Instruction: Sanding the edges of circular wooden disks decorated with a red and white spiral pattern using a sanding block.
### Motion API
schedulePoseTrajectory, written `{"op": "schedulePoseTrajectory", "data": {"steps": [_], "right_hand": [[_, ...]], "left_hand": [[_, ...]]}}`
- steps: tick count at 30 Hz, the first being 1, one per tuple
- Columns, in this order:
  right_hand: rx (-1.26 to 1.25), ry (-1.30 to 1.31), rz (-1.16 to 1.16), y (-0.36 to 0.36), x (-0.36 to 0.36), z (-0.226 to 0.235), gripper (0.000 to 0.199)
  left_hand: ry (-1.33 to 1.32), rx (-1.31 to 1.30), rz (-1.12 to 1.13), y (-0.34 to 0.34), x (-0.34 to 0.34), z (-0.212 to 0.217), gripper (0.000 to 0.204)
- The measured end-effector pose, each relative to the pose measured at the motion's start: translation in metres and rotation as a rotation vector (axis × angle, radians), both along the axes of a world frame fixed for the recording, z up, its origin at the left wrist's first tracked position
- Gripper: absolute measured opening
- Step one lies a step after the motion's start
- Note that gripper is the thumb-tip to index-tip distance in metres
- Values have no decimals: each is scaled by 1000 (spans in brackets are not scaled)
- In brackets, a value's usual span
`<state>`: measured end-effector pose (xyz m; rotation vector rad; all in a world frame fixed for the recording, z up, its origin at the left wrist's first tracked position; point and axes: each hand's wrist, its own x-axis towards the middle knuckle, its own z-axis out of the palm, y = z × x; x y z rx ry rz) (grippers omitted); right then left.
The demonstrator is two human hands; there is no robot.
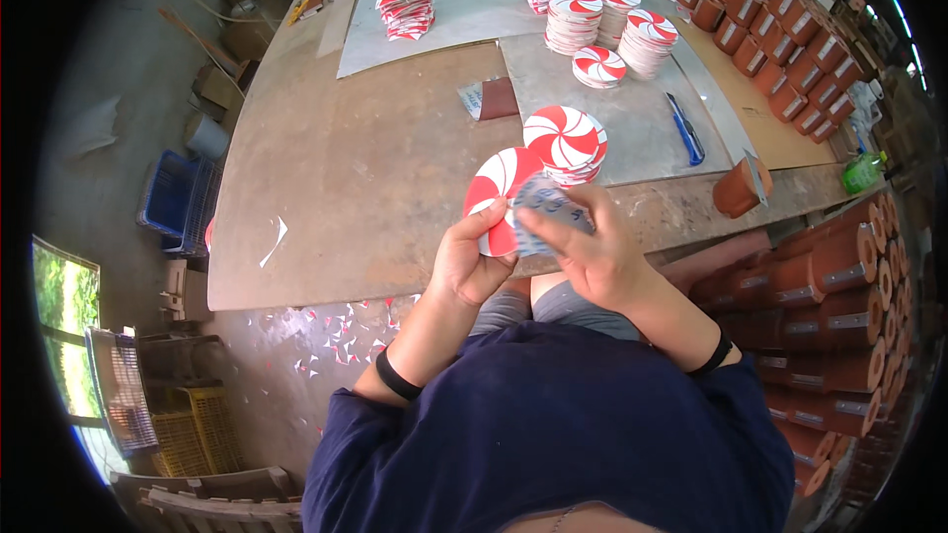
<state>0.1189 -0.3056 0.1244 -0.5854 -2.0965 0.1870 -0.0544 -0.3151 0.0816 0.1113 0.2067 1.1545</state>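
My left hand (470, 259) grips a round disc (496, 180) with a red and white swirl, its thumb over the lower part of the face. A folded piece of sandpaper (549, 209), grey printed backing outward, is in my right hand (604, 255) and laps the disc's right edge; those fingers are slightly blurred. Just beyond my hands stands a short stack of swirl discs (565, 138). Farther off on the table lies a second sandpaper piece (491, 99), part brown-red and part grey. To the right rests a blue utility knife (684, 130).
Taller disc stacks (573, 22) and a ragged-edged stack (405, 10) stand at the back of the worktable (346, 158). Brown cylinders (805, 59) crowd the right; more (820, 321) are piled beside me. One brown pot (739, 190) sits near the table edge. Scraps (341, 336) litter the floor.
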Motion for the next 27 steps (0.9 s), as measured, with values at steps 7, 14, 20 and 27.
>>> {"op": "schedulePoseTrajectory", "data": {"steps": [7,14,20,27], "right_hand": [[-33,138,-219,9,9,-15,47],[-123,32,-194,24,17,-42,46],[9,-62,-73,6,1,-22,46],[-107,41,-199,8,5,-23,49]], "left_hand": [[159,-202,163,-3,7,6,32],[207,-202,193,0,11,9,32],[283,-196,174,-2,9,5,38],[326,-159,230,-1,8,3,36]]}}
